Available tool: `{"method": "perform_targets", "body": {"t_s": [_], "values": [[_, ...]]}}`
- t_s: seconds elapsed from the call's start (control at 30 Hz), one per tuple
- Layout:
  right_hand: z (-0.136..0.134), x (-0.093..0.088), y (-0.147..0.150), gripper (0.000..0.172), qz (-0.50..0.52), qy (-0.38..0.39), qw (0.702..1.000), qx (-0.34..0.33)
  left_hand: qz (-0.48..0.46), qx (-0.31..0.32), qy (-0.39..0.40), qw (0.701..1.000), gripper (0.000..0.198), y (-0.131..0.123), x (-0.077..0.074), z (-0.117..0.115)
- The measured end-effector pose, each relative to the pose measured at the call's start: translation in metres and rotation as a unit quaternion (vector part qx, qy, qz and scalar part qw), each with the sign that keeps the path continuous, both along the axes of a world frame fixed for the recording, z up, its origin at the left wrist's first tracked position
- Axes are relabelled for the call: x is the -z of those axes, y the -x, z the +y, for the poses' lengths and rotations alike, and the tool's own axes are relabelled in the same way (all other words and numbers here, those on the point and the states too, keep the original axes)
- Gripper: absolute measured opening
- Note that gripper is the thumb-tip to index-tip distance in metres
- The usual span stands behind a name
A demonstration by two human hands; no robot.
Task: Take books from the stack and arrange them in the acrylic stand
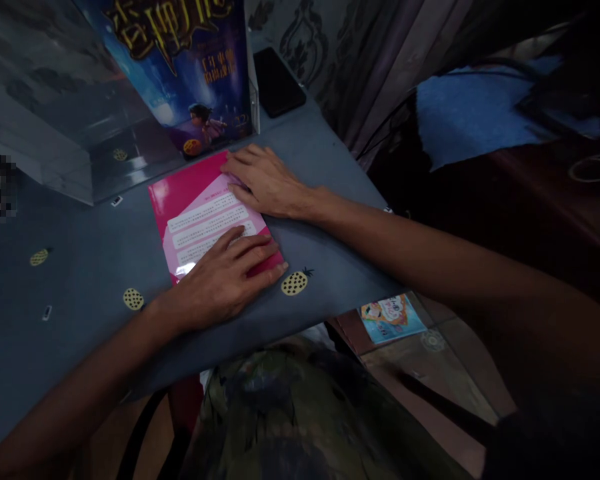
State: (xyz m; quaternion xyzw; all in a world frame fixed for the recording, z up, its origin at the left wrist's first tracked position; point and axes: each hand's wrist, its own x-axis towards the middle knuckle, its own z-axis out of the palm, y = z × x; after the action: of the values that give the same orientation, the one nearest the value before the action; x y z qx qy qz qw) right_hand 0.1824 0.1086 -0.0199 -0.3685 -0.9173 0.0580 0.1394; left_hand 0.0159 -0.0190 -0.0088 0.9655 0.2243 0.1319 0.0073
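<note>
A pink book (pixel 185 190) lies flat on the grey-blue tabletop, with pale panels of small print on its upward face. Across its near edge rests my left hand (pixel 225 273), palm down with the fingers stretched toward the right corner. My right hand (pixel 267 180) lies over the far right edge, fingers spread on the cover. Neither hand is wrapped round anything. Just beyond the pink book stands a dark blue illustrated book (pixel 180 80) with gold lettering, its lower edge close to my right fingertips.
A clear plastic stand (pixel 65 160) is around and left of the blue book. Behind it on the right lies a black phone (pixel 279 81). The table (pixel 330 160) ends at the right, near a blue cloth (pixel 470 117). Below, a light-blue booklet (pixel 393 319) lies beside my lap.
</note>
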Motion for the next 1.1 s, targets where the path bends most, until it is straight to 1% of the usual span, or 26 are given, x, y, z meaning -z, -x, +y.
{"method": "perform_targets", "body": {"t_s": [0.13, 0.23, 0.4, 0.5, 0.6, 0.8, 0.87, 0.93, 1.0, 1.03, 1.07, 1.1], "values": [[-0.001, 0.000, 0.000, 0.035, -0.004, -0.002, 1.000, 0.001, 0.001, 0.004, -0.016, 1.000, 0.036, -0.001, -0.001, -0.006], [0.000, 0.003, 0.000, 0.035, 0.005, -0.003, 1.000, 0.001, 0.028, 0.000, -0.043, 0.999, 0.036, 0.000, -0.004, -0.012], [0.007, 0.017, -0.002, 0.036, 0.059, -0.020, 0.998, -0.031, 0.074, -0.027, -0.058, 0.995, 0.038, 0.008, -0.009, -0.029], [0.011, 0.024, -0.002, 0.038, 0.081, -0.034, 0.995, -0.039, 0.082, -0.048, -0.062, 0.994, 0.038, 0.019, -0.011, -0.039], [0.012, 0.026, -0.002, 0.040, 0.074, -0.041, 0.996, -0.037, 0.071, -0.067, -0.061, 0.993, 0.038, 0.035, -0.013, -0.050], [0.014, 0.025, -0.004, 0.041, 0.070, -0.065, 0.994, -0.046, 0.033, -0.124, -0.056, 0.990, 0.031, 0.072, -0.013, -0.073], [0.013, 0.022, -0.004, 0.040, 0.073, -0.069, 0.994, -0.048, 0.015, -0.145, -0.062, 0.987, 0.030, 0.081, -0.012, -0.081], [0.006, 0.017, -0.001, 0.039, 0.079, -0.071, 0.993, -0.056, 0.006, -0.166, -0.067, 0.984, 0.030, 0.086, -0.011, -0.087], [-0.011, 0.009, 0.004, 0.038, 0.089, -0.064, 0.990, -0.093, -0.004, -0.181, -0.069, 0.981, 0.031, 0.088, -0.009, -0.092], [-0.022, 0.004, 0.008, 0.037, 0.103, -0.056, 0.984, -0.134, -0.012, -0.186, -0.069, 0.980, 0.030, 0.089, -0.008, -0.094], [-0.036, 0.000, 0.012, 0.036, 0.117, -0.033, 0.975, -0.188, -0.021, -0.189, -0.069, 0.979, 0.029, 0.089, -0.007, -0.096], [-0.050, -0.004, 0.015, 0.036, 0.131, -0.002, 0.959, -0.251, -0.029, -0.191, -0.070, 0.979, 0.028, 0.088, -0.006, -0.097]]}}
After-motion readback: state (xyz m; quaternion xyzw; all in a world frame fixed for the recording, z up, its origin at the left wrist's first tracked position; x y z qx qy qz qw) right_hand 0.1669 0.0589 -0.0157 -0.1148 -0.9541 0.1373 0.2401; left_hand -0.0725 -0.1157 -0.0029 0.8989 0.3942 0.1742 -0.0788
